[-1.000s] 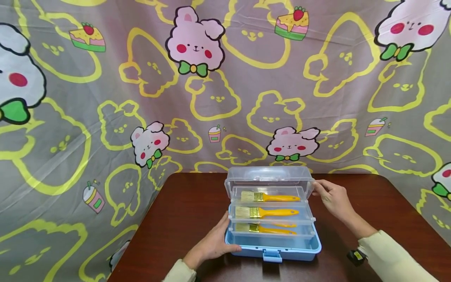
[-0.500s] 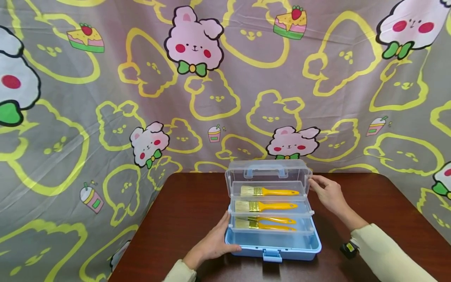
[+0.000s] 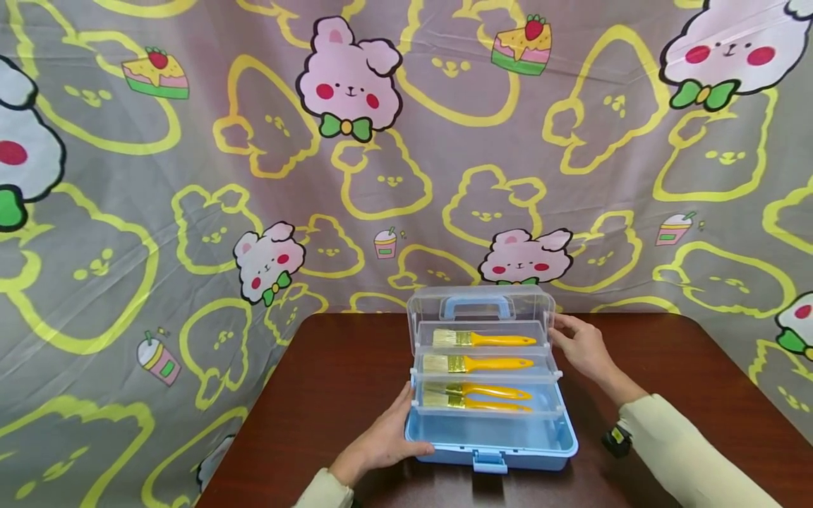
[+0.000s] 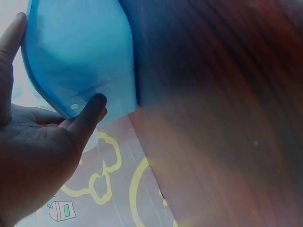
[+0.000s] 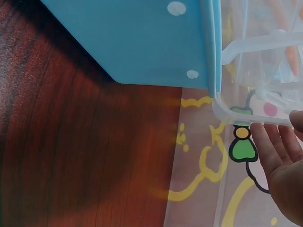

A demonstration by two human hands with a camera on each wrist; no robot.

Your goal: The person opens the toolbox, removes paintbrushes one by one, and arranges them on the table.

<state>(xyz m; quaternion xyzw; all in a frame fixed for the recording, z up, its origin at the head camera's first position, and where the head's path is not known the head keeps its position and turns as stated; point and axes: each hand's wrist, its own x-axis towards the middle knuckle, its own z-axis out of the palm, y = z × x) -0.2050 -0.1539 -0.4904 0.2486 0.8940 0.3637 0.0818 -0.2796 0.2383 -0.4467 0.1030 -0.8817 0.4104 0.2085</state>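
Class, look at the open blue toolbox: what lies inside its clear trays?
The toolbox holds four yellow-handled paintbrushes: one in the top tray, one in the middle, two in the lowest. The blue bottom under the trays is mostly covered.

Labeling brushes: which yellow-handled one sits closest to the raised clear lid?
The top-tray brush, in the rearmost tier right under the lid; the other three lie in trays nearer the person.

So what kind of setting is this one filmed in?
Likely a staged recording set, not a workshop: a cartoon bunny-print fabric backdrop hangs behind a dark wooden table bearing a blue plastic tiered toolbox of yellow-handled paintbrushes.
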